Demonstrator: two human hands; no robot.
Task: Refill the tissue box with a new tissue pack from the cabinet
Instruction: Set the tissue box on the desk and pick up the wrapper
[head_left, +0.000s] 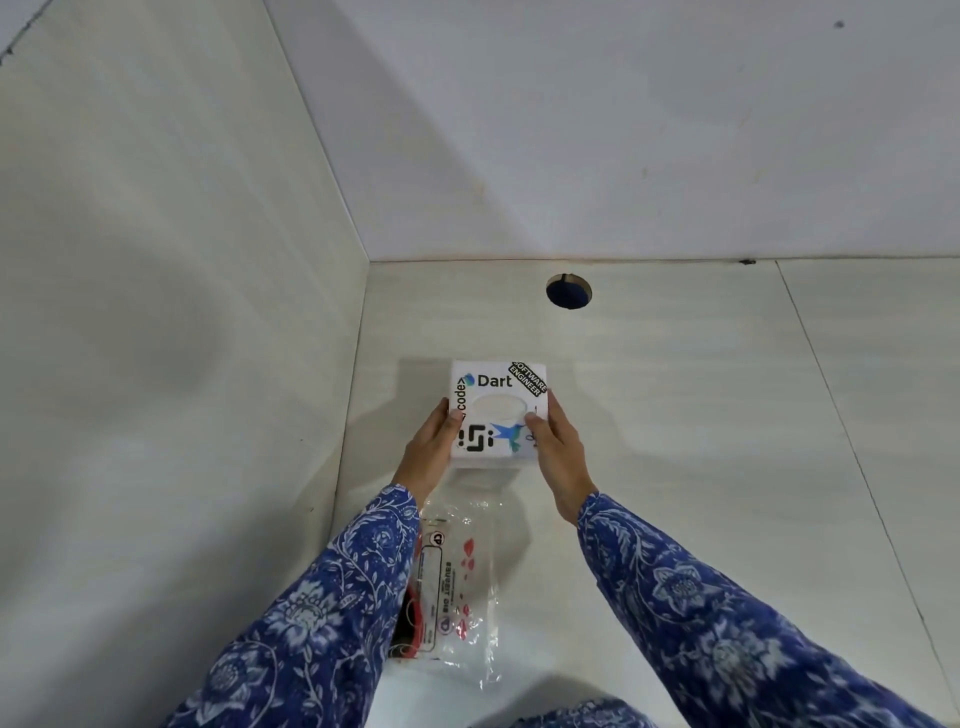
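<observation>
White countertop (675, 415) runs under and ahead of both hands, walled off by pale panels: side wall (182, 260) to the left of the left hand, back wall (623, 130) well beyond the fingertips. Blue floral sleeves (322, 613) cover both forearms to the wrist. Clear plastic tissue wrapper (462, 587), red and black print, lies flat on the counter between the forearms, just behind the hands; looks emptied, can't confirm. Tissue box (497, 410): white cube, "Dart" and "SOFTWARE ENGINEER" stickers, oval slot on top, sits between the two hands. Left hand (428, 452) wrapped on its left side, thumb over the top edge. Right hand (558, 452) clamped on the right side, thumb on top near the slot. Round cable hole (569, 292) in the counter, ahead of the box, apart from it.
</observation>
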